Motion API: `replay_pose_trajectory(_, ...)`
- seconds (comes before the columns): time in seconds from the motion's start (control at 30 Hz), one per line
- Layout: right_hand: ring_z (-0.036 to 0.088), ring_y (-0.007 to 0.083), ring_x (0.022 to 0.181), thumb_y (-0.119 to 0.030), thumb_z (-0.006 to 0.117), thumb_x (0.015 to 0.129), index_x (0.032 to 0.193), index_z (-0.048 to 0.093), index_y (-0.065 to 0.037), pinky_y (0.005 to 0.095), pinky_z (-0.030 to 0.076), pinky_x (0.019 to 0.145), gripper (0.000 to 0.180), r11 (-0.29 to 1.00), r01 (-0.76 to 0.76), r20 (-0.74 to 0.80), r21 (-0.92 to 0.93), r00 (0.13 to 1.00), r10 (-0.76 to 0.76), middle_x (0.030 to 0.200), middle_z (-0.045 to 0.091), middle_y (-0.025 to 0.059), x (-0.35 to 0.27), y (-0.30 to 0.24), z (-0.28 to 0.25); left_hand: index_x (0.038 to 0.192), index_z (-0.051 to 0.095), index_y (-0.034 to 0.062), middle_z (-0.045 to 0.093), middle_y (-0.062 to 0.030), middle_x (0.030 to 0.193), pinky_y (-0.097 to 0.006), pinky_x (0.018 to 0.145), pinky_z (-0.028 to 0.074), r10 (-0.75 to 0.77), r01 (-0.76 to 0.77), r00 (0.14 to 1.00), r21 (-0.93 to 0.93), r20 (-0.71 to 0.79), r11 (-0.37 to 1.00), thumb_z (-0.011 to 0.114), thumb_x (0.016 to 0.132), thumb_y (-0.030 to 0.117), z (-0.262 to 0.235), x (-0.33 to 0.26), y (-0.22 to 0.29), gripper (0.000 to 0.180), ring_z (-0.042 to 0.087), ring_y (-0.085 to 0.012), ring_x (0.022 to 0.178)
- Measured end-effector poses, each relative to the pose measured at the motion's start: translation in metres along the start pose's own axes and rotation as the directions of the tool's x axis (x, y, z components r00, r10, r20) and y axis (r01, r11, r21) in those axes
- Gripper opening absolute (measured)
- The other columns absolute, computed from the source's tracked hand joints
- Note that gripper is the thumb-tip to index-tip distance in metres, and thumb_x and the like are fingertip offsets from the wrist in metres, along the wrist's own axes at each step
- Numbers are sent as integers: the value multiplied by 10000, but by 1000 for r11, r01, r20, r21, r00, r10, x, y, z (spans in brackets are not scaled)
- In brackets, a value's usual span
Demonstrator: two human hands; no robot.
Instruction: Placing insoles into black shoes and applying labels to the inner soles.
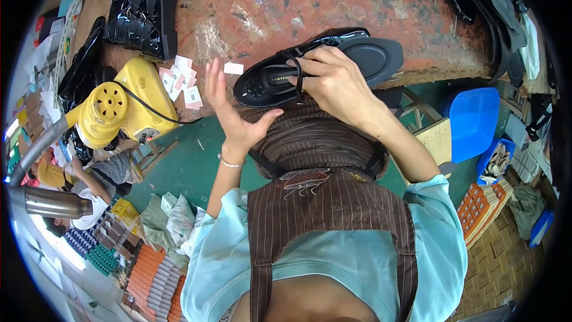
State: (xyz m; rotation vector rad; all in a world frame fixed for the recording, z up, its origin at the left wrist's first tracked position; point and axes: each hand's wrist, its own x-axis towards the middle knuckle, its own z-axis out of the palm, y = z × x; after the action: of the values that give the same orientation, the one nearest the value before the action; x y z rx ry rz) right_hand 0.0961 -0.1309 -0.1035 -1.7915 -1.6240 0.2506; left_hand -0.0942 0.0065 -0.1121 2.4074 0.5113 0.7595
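1. Lying at upper centre, over the near edge of the workbench [238, 15]: a glossy black shoe [257, 88], toe toward the left, with a dark sole [381, 62] showing beside it on the right.
2. Grasping near the shoe's strap [299, 76] with the right hand [341, 85], fingers bent; exact grip partly hidden.
3. Spreading the left hand [237, 124], empty, just beside the toe.
4. Done, as far as visible: upper shaped, insole [276, 79] in place, strap across the opening.
5. Left, by judgement: some handling around the strap. Impossible to tell fastened from loose there.
6. Scattered at left of centre: small pale labels [182, 80], with a single label [233, 68] near the left fingers. None visible on the shoe's outside; use uncertain.
7. Standing at upper left: glossy black shoes [143, 12], seemingly further along, though not confirmable.
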Motion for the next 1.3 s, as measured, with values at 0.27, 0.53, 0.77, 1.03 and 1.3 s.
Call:
replay_pose_trajectory(0.27, 623, 216, 951, -119, 698, 719, 892, 775, -50, 351, 493, 900, 201, 992, 47, 141, 117, 988, -64, 975, 729, 46, 23, -5, 23, 1540, 9, 16, 341, -301, 1486, -520, 1168, 241, -172, 148, 985, -391, -28, 908, 849, 661, 589, 28, -15, -15, 1344, 324, -423, 1411)
replay_pose_trajectory(0.53, 588, 227, 1047, -81, 678, 684, 949, 770, -36, 374, 487, 962, 285, 997, 18, 237, 71, 971, -35, 1173, 681, 69, 21, -7, 33, 1536, 26, 0, 372, -300, 1460, -494, 1144, 310, -255, 205, 966, -467, -44, 860, 868, 655, 556, 31, -23, -19, 1339, 389, -413, 1374)
replay_pose_trajectory(0.77, 490, 265, 1325, -132, 568, 803, 1234, 641, -11, 383, 426, 1096, 454, 938, 337, 264, 75, 901, -345, 1391, 557, 104, 23, 1, 38, 1532, 153, 16, 373, -313, 1471, -491, 1131, 323, -155, 144, 988, -484, 16, 863, 802, 705, 599, 25, -17, -26, 1203, 425, -421, 1348)
replay_pose_trajectory(1.03, 544, 214, 1291, -133, 533, 858, 1216, 689, -140, 371, 360, 1152, 391, 975, 219, 417, -43, 891, -182, 1333, 623, 72, 27, -15, 36, 1075, 584, -22, 528, -276, 1350, -468, 1034, 416, -128, 139, 990, -391, 54, 910, 496, 910, 259, 18, -10, -31, 338, 534, -410, 1228)
replay_pose_trajectory(1.3, 627, 256, 1169, -112, 633, 715, 805, 755, -15, 463, 236, 1200, 179, 918, 116, 310, -380, 951, 8, 1041, 734, 113, 8, -18, 2, 1017, 481, 20, 524, -270, 1346, -472, 1107, 309, -222, 223, 974, -296, 36, 929, 503, 853, 164, 20, -7, -11, 220, 481, -387, 1267)
